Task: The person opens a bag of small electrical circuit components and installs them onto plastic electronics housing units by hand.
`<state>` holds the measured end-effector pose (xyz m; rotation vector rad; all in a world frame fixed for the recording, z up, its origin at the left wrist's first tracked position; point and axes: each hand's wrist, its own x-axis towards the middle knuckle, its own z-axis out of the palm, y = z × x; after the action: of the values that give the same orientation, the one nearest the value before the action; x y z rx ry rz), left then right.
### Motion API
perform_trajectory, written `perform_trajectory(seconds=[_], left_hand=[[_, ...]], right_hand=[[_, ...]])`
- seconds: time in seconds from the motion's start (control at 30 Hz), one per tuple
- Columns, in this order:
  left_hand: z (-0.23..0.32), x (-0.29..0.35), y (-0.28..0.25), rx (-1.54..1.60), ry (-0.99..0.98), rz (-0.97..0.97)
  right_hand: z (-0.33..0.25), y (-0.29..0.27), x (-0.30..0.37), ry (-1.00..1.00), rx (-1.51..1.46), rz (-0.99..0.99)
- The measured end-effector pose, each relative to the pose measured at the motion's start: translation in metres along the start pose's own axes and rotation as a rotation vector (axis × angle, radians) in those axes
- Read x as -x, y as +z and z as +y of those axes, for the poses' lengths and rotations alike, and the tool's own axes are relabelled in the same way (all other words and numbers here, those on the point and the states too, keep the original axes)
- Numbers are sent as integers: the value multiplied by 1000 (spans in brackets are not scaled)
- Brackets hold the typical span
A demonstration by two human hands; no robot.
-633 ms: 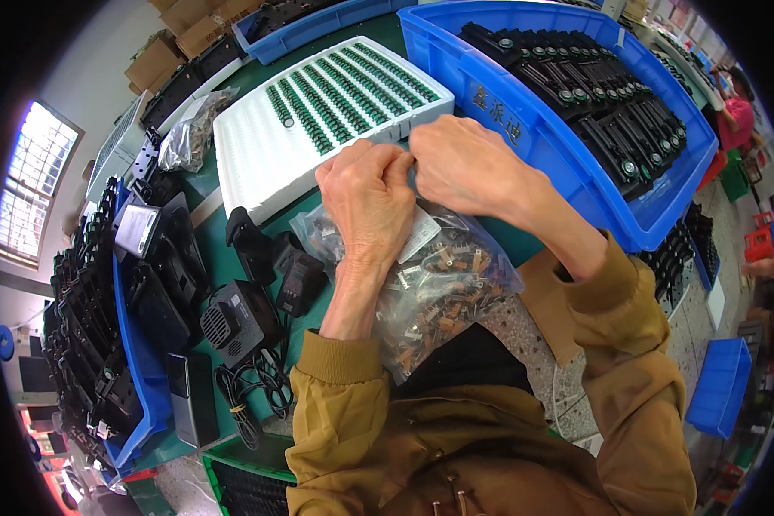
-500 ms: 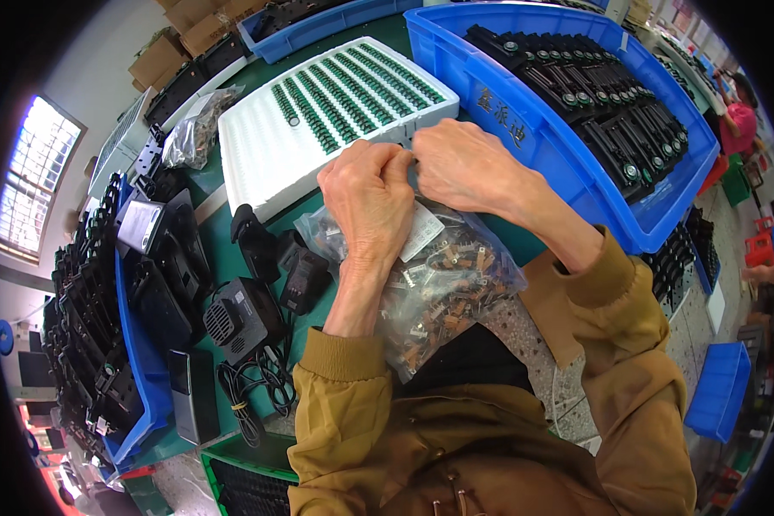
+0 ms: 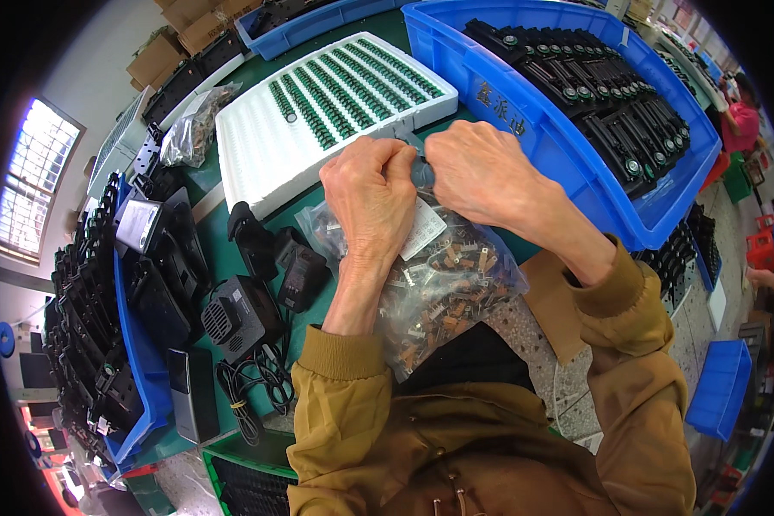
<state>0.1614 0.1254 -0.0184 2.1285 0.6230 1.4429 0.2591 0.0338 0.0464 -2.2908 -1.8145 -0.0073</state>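
Observation:
A clear plastic bag full of small metal-and-orange parts hangs over the near edge of the bench, with a white label near its top. My left hand is closed, fingers pinched on the gathered neck of the bag. Just to its right, my right hand makes a fist at the same neck, and a bit of twisted plastic shows between the two. The fingertips of my right hand are turned away and hidden. Behind both hands stands a white foam tray with rows of small green parts.
At the right, a blue bin holds rows of black assemblies. Left of the bag lie a black power adapter, a coiled black cable and other black housings. Another blue bin is packed with black parts. A person in pink is far right.
My right hand has shifted a little to the right, widening the gap between my hands at the bag's neck. My left hand and the bag have hardly moved.

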Motion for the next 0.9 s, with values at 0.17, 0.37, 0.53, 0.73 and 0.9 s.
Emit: perform_trajectory(seconds=[0.17,0.37,0.53,0.73,0.9], left_hand=[[3,-1,-3,6,-7,0],[-2,-1,-1,13,65,19],[2,-1,-3,25,9,18],[1,0,0,68,64,30],[0,-1,-4,82,16,46]], right_hand=[[0,3,10,41,-22,40],[1,13,-5,-34,5,24],[9,5,24,28,-62,18],[12,17,0,-7,-64,-38],[31,20,13,172,-427,183]])
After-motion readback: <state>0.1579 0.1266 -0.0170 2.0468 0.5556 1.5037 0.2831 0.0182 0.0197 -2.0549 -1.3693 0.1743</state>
